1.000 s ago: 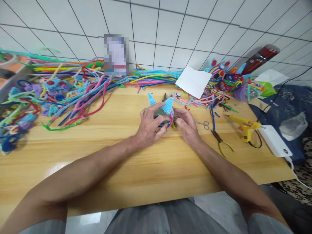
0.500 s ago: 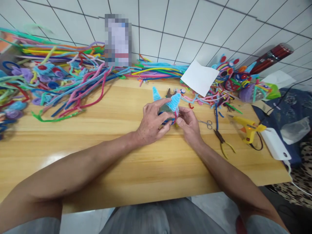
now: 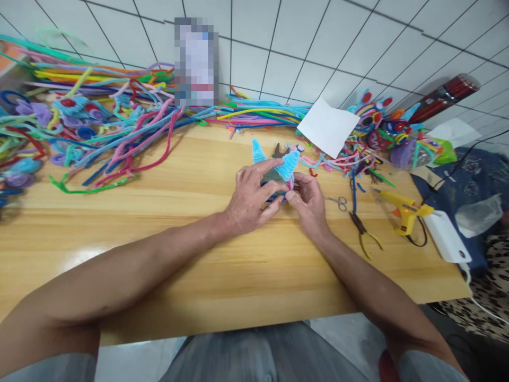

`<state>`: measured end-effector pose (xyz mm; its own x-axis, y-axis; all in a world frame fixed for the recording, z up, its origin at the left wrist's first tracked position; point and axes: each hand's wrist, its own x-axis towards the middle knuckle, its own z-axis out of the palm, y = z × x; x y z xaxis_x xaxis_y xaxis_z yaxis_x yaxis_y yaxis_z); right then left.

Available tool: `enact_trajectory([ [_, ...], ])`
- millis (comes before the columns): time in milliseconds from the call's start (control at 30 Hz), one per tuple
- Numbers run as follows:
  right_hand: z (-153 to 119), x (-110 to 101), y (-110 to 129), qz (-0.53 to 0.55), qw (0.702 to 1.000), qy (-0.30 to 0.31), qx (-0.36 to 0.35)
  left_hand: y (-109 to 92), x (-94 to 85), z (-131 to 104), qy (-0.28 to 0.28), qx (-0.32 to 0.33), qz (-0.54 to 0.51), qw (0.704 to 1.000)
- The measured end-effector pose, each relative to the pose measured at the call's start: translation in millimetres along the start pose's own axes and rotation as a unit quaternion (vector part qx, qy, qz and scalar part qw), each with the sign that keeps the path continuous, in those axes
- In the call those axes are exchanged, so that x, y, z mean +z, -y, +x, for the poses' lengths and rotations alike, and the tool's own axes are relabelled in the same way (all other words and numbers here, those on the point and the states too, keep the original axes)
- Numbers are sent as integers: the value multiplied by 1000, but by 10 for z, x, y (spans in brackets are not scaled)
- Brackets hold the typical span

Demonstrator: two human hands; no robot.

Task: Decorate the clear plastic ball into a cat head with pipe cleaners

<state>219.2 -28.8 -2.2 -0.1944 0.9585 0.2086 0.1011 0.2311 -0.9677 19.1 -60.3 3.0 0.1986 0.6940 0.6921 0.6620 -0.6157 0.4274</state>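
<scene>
A small craft figure with two light-blue pipe-cleaner cones (image 3: 288,165) on top is between my hands at the middle of the table. Its body looks dark greenish, with blue and pink pipe cleaner wound low down. My left hand (image 3: 248,196) grips it from the left, fingers over its front and top. At the figure's right side, my right hand (image 3: 309,201) has thumb and fingers closed on the pink and white pipe-cleaner part. My fingers hide much of the body. Just behind the figure lies a brown fuzzy piece (image 3: 280,150).
Right of my hands lie scissors (image 3: 338,202), pliers (image 3: 363,233) and a yellow glue gun (image 3: 407,209) by a white power bank (image 3: 447,236). Pipe cleaners (image 3: 139,132) heap up at left. White paper (image 3: 329,127), finished-looking figures (image 3: 368,116) and a red flask (image 3: 449,98) stand behind.
The view has shifted slightly. Both hands keep hold of the figure in nearly the same place, with the right thumb and fingers a little closer in on its side.
</scene>
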Motion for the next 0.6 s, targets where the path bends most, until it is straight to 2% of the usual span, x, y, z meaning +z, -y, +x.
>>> enact_trajectory([
  [333, -63, 32, 27, -74, 994, -57, -58, -1, -3, 0, 0, 8, -5, 1000],
  [533, -25, 5, 13, 16, 1000, 5, -12, -14, 2, 3, 1, 2, 13, 1000],
  [600, -17, -9, 14, 31, 999, 10, -8, -14, 2, 4, -1, 6, 20, 1000],
])
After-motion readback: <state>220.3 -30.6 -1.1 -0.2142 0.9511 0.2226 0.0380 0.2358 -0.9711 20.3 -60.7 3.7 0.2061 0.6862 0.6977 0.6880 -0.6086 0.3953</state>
